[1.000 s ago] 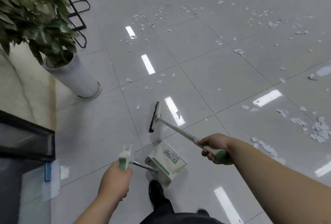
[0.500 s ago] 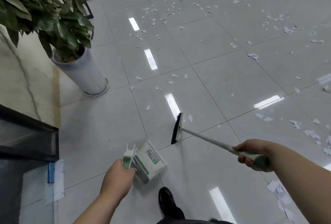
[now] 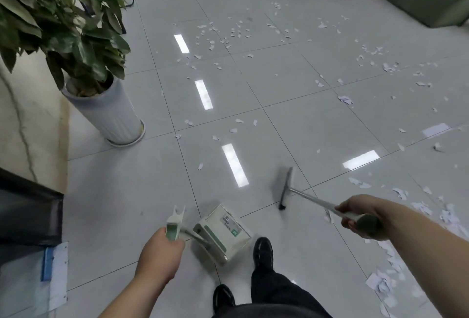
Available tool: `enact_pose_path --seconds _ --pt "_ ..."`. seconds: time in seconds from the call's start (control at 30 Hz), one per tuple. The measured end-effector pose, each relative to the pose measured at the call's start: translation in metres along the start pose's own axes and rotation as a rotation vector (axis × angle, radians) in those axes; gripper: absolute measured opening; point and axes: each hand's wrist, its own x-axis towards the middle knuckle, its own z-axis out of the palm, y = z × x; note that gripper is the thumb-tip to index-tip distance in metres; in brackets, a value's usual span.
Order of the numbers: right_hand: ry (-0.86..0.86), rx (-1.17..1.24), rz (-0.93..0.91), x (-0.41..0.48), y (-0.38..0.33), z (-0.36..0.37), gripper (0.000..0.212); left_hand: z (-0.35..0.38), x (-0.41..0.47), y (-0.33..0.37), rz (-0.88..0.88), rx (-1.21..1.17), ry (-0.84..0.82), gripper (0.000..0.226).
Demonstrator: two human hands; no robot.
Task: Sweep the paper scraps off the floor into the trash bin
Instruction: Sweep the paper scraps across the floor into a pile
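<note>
Paper scraps (image 3: 345,99) lie scattered over the tiled floor (image 3: 317,134), thickest far ahead and along the right edge. The right grip (image 3: 355,216) is wrapped round the broom (image 3: 284,190) handle. The left grip (image 3: 160,254) clasps the dustpan (image 3: 223,228) handle, near a black shoe (image 3: 264,250).

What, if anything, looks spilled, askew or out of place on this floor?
Torn paper scraps litter the tiled floor: thinly scattered ahead, thicker along the right edge beyond the broom. Nothing else stands out.
</note>
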Motion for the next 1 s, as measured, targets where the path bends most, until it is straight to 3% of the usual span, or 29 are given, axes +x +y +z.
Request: enact_pose_path --seconds 0.37,0.63,0.77,1.0 --pt "-0.402 -0.098 -0.157 0.01 -0.105 0.114 0.028 -0.015 0.024 0.035 -0.08 -0.092 0.053 0.012" --pt "-0.522 -0.162 -0.14 0.05 -0.199 0.173 0.026 -0.019 0.065 0.075 -0.228 -0.142 0.158 0.004" --pt "-0.478 -0.155 -0.077 0.083 -0.224 0.147 0.032 -0.009 0.093 0.107 -0.253 -0.094 0.179 0.008" --pt "-0.351 -0.19 0.004 0.123 -0.236 0.013 0.037 0.01 0.141 0.168 -0.251 -0.028 0.175 0.008"
